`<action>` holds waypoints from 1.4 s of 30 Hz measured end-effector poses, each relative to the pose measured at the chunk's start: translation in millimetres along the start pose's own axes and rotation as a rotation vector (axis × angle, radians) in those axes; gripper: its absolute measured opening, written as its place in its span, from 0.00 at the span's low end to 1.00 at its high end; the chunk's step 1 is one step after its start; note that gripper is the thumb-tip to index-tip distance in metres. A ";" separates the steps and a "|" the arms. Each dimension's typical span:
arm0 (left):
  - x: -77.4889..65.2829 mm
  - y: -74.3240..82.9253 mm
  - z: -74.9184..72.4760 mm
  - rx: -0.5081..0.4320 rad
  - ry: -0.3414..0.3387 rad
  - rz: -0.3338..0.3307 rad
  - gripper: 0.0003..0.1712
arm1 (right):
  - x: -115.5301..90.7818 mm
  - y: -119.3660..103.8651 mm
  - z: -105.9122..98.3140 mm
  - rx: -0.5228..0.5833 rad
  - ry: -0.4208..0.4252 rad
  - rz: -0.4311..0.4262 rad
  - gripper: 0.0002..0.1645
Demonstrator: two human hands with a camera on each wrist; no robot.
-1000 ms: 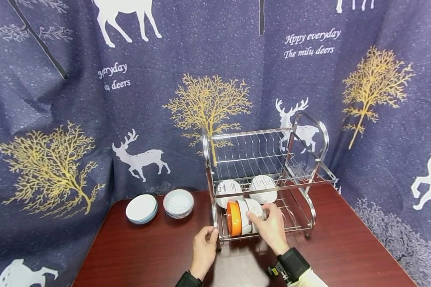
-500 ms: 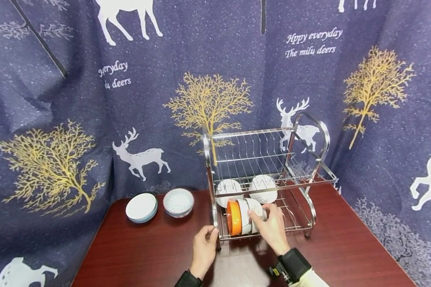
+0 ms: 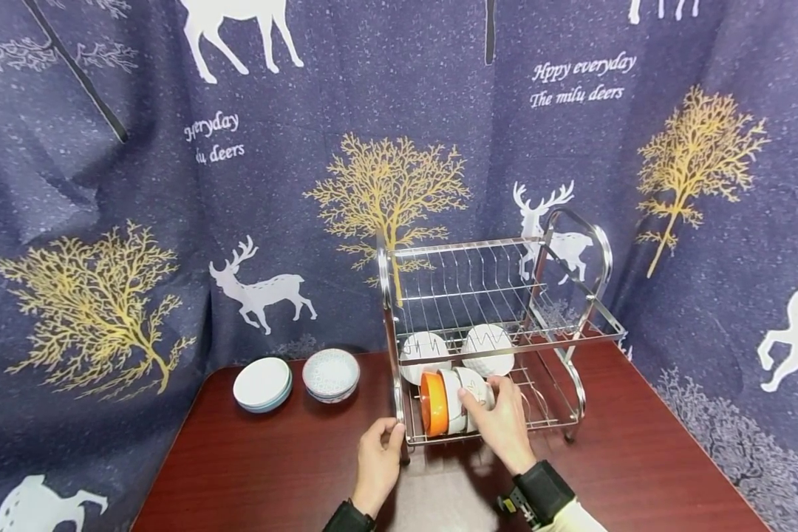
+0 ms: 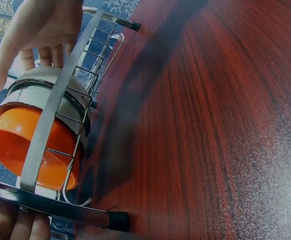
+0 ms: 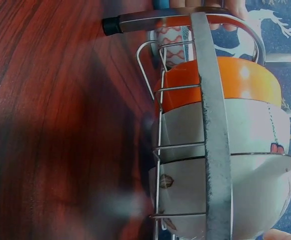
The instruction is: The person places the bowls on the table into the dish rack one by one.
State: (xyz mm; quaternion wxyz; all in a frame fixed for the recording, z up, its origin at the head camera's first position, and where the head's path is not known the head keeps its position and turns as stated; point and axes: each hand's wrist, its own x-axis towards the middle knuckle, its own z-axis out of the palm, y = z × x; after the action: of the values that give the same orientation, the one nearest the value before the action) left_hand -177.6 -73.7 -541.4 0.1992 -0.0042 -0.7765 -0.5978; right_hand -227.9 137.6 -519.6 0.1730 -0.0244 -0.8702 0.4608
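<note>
A two-tier metal dish rack point(image 3: 399, 384) stands on the table. On its lower shelf, a sideways stack of nested bowls lies near the left front: an orange bowl point(image 3: 434, 403) at the left end, then white bowls point(image 3: 454, 403) with their bases to the right. My right hand point(image 3: 504, 425) holds the outermost white bowl, thumb in front and fingers over its base. With fingers and thumb, my left hand point(image 3: 377, 462) grips the rack's left front post. In the left wrist view, the orange bowl point(image 4: 58, 167) opens towards the left-hand post point(image 4: 70, 207).
Two white bowls point(image 3: 424, 360) stand on edge behind the stack. Left of the rack, on the reddish-brown table point(image 3: 239, 473), sit a stack of white and blue dishes point(image 3: 262, 384) and a patterned bowl stack point(image 3: 331, 375). A deer-print cloth point(image 3: 273, 185) hangs behind.
</note>
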 end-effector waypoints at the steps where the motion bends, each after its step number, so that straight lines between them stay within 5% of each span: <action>1: 0.0 0.3 -0.1 -0.001 -0.001 -0.003 0.02 | 0.1 -1.0 0.3 0.008 0.004 -0.010 0.41; 21: 0.5 2.3 -1.4 -0.031 -0.005 -0.059 0.05 | -2.3 -29.5 13.9 0.032 0.050 -0.467 0.36; 31: -1.6 0.7 -2.8 -0.043 -0.003 -0.088 0.04 | -14.7 -58.9 31.8 0.090 -0.006 -0.482 0.30; 42: -1.3 7.9 -6.3 -0.020 0.010 -0.117 0.03 | -26.7 -68.1 47.6 0.076 -0.099 -0.467 0.35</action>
State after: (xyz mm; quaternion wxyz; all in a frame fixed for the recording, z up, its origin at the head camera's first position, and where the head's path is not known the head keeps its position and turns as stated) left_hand -172.6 -77.0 -533.2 0.1676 0.0421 -0.7683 -0.6163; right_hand -210.2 55.3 -496.4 0.2328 0.2066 -0.8415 0.4415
